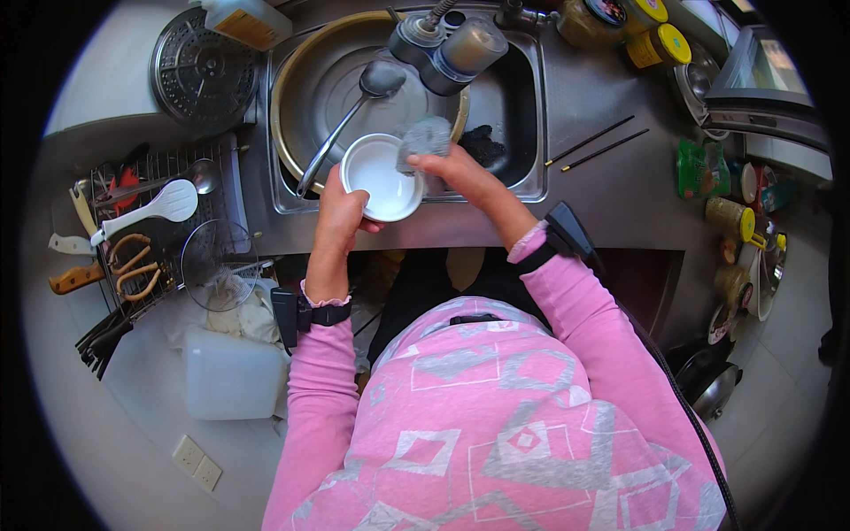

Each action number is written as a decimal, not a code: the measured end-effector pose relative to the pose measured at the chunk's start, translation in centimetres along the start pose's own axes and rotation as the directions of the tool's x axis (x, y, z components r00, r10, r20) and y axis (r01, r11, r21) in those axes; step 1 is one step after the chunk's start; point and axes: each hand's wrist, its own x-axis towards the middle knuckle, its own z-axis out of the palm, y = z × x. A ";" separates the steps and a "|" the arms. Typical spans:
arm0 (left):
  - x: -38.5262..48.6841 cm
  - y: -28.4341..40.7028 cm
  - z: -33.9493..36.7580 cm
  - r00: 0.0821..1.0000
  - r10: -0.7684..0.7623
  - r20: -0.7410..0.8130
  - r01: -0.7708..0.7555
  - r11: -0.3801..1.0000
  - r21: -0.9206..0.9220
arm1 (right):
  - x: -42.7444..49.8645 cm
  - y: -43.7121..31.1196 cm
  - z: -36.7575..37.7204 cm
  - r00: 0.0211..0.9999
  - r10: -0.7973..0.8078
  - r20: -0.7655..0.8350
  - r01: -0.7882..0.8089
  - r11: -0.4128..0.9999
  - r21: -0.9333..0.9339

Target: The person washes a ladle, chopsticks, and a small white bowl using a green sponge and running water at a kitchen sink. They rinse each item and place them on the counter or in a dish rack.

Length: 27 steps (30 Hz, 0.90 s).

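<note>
My left hand (340,211) grips a white bowl (382,179) by its left and lower rim, tilted so its inside shows. My right hand (443,162) holds a grey scouring pad or cloth (424,141) at the bowl's upper right edge. Both hands are over the front rim of a steel sink. Behind the bowl, a large metal basin (292,73) fills the left part of the sink. A metal ladle or large spoon (339,136) leans across the basin, its handle end near my left hand.
Two dark chopsticks (591,141) lie on the steel counter (597,192) at right. A dark scrubber (483,145) sits in the sink. Bottle-like containers (468,50) stand by the faucet hose (438,12). A wire rack with utensils (236,199) is at left, jars (657,46) at the back right.
</note>
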 end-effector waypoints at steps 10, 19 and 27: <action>0.1 0.6 -2.2 0.989 0.131 -0.066 -0.134 0.990 -0.034 | 7.3 -1.5 3.1 0.983 -0.175 -0.048 0.092 0.706 -0.702; 4.7 -1.9 -0.9 0.812 0.453 -0.369 -0.549 0.808 -0.216 | 5.0 1.6 4.8 0.885 0.465 -0.014 -0.390 0.760 0.520; 5.1 -2.0 0.1 0.765 0.531 -0.365 -0.594 0.800 -0.080 | 5.9 1.8 4.9 0.871 0.460 -0.172 -0.340 0.818 0.464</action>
